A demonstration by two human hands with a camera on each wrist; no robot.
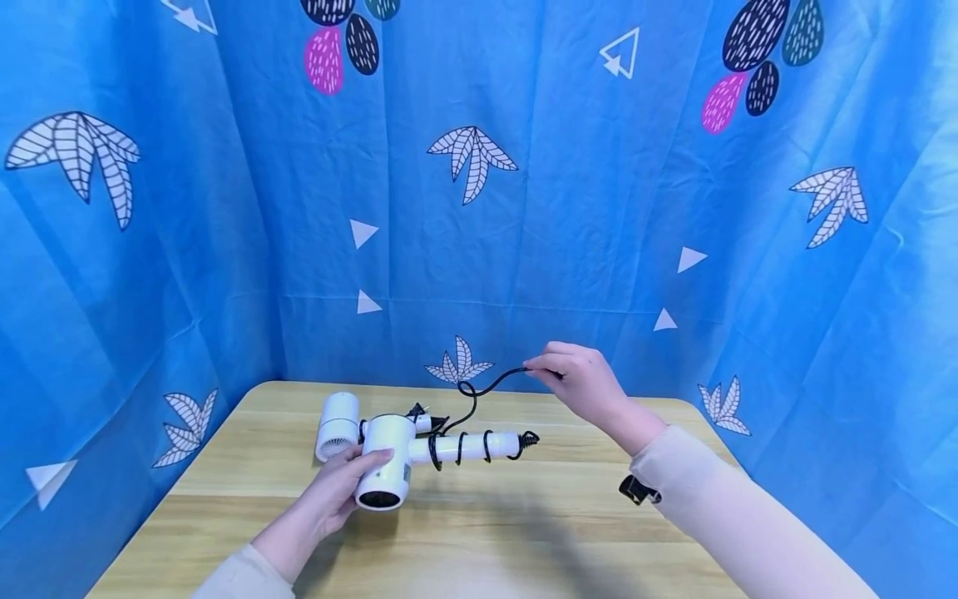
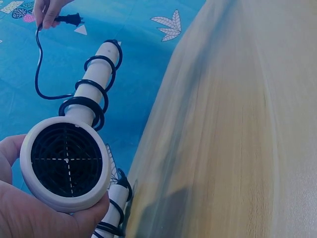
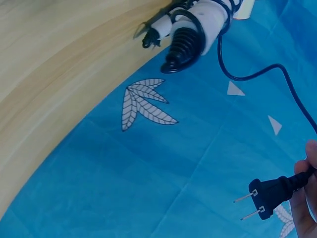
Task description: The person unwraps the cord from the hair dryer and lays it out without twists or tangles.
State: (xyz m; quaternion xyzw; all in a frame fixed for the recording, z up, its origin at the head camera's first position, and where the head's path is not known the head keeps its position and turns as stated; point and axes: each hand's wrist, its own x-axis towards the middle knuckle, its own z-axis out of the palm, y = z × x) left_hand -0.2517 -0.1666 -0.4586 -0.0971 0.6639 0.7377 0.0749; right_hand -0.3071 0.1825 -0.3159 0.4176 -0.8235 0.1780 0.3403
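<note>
My left hand [image 1: 333,491] grips a white hair dryer [image 1: 391,462] by its barrel, over the table. Its handle points right, with a black cord coiled round it in loose turns. The round dark grille [image 2: 67,159] at the barrel's end faces the left wrist camera. Up and to the right, my right hand [image 1: 582,384] pinches the cord [image 1: 490,388] close to its two-pin plug [image 3: 271,196]. Between the handle and that hand the cord hangs with a small loop. Behind the held dryer lies a second white hair dryer [image 1: 338,424], its handle also wound with black cord and partly hidden.
The wooden table [image 1: 247,466] has rounded back corners. A blue patterned cloth [image 1: 479,249] hangs behind it and on both sides. The second dryer lies near the table's back left edge.
</note>
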